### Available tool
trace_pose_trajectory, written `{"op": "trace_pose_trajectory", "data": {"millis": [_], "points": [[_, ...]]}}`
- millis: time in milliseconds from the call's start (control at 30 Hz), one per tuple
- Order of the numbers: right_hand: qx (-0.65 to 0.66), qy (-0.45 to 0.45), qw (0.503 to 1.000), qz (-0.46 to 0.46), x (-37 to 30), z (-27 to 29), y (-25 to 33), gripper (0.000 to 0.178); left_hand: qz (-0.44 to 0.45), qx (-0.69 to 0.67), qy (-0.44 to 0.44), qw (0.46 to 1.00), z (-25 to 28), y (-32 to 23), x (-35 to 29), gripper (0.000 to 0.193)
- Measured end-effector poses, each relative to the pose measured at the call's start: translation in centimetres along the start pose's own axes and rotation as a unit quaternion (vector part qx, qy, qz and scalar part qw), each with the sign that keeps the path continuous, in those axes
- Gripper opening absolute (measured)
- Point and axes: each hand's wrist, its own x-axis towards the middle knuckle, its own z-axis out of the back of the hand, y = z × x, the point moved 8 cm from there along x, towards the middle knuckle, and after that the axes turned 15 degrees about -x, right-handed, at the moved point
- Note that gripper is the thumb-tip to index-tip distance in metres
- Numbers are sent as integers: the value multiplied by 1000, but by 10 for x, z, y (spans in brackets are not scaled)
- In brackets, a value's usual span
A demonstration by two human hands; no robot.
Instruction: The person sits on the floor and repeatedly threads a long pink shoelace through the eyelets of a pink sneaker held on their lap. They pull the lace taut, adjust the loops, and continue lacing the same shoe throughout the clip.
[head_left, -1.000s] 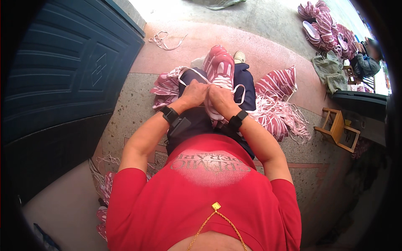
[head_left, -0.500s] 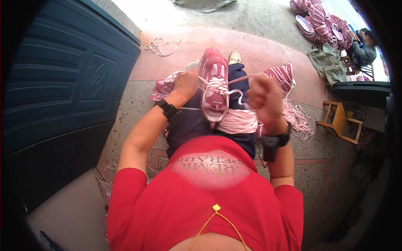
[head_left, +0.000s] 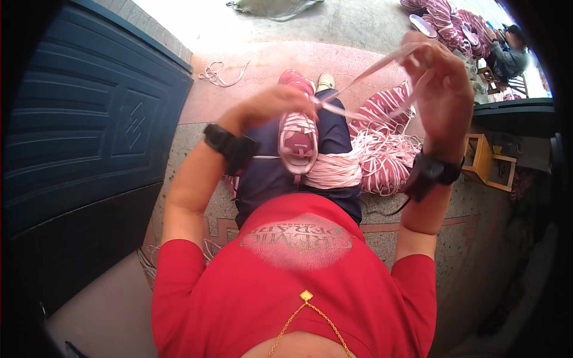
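Observation:
A pink sneaker (head_left: 298,143) with pale laces lies on my lap, toe pointing away from me. My left hand (head_left: 277,106) is over the shoe's upper part, fingers pinched on the lace near its eyelets. Up and to the right, my right hand (head_left: 440,83) is raised and somewhat blurred, its fingers closed on a shoelace (head_left: 373,70) drawn out from the shoe. A loop of that lace hangs below the right fingers. Beside the sneaker, a bundle of pale pink laces (head_left: 335,171) lies across my right thigh.
Pink-and-white lace-wrapped shoes (head_left: 385,161) are heaped to my right. A small wooden stool (head_left: 489,164) stands beyond them. A loose lace (head_left: 222,74) lies on the floor ahead. A dark blue door (head_left: 101,113) is at left. Another person (head_left: 508,56) sits far right near more shoes.
My right hand has swung up and to the right, drawing lace with it. My left hand has shifted right, over the shoe's laces.

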Motion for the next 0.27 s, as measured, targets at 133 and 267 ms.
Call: {"op": "trace_pose_trajectory", "data": {"millis": [133, 267], "points": [[339, -185, 904, -183, -46, 168, -91, 27, -186, -365, -326, 852, 159, -4, -76, 24], [-86, -203, 923, -315, -101, 178, -180, 35, -149, -369, -469, 789, 249, 40, -169, 19]]}}
